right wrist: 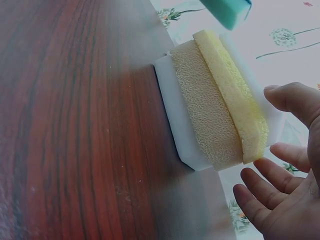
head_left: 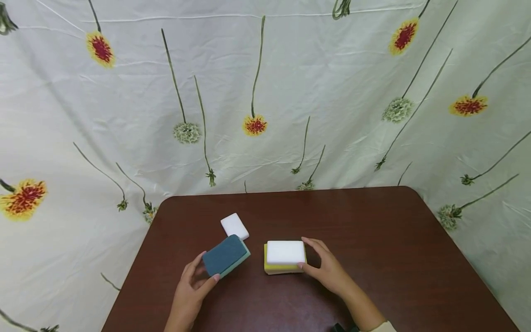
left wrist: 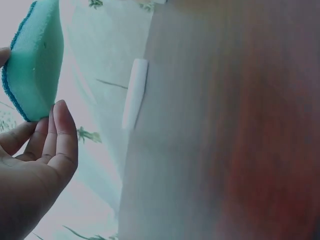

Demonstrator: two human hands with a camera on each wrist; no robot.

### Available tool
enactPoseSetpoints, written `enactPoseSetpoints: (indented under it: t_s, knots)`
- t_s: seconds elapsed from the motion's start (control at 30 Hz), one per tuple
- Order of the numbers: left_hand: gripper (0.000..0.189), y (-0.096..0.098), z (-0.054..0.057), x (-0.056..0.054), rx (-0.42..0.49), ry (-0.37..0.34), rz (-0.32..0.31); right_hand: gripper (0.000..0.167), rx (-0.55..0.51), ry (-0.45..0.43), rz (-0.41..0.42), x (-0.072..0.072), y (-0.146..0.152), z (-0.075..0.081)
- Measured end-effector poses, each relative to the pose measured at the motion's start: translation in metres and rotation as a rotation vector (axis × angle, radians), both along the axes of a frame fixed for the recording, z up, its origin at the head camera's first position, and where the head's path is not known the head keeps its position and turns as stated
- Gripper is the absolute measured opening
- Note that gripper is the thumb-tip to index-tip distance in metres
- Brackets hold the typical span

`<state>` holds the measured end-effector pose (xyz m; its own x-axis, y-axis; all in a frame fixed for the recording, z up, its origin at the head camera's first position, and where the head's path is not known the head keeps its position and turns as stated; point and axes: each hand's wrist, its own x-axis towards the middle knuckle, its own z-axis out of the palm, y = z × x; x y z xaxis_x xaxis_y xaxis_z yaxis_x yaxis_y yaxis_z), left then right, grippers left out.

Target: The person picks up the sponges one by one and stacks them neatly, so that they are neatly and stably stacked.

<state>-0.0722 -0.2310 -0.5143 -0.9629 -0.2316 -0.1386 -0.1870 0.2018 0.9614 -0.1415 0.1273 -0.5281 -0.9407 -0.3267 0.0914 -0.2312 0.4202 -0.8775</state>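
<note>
My left hand (head_left: 187,287) holds a scouring sponge (head_left: 225,255) between thumb and fingers. It has a dark blue pad on top and a green foam body, raised and tilted above the table. My right hand (head_left: 329,273) is at the right end of a stack, thumb and index fingertips at the corners of the top white sponge block (head_left: 285,252), the other fingers loosely spread. Beneath that block lies a yellow sponge (right wrist: 232,95), then a beige porous layer (right wrist: 205,100), with another white block (right wrist: 177,115) at the bottom.
A separate white block (head_left: 234,226) lies on the dark brown table (head_left: 352,216), behind the scouring sponge. A pale flower-printed cloth (head_left: 232,69) hangs behind the table. A small black object (head_left: 339,328) shows by the right forearm at the bottom edge.
</note>
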Motion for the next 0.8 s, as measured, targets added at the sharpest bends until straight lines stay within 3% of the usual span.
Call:
enactPoseSetpoints:
  t_s: [0.27,0.5,0.8]
  knots:
    - [0.073,0.014,0.008,-0.006,0.045,0.079,-0.06,0.066,0.002,0.065,-0.013,-0.002,-0.001,-0.003]
    - [0.072,0.033,0.016,-0.016,0.089,0.183,-0.112,0.066,0.017,0.071,-0.024,-0.004,-0.004,-0.004]
    - [0.073,0.057,0.021,-0.03,0.113,0.19,-0.212,0.068,0.034,0.059,-0.038,-0.005,-0.006,-0.001]
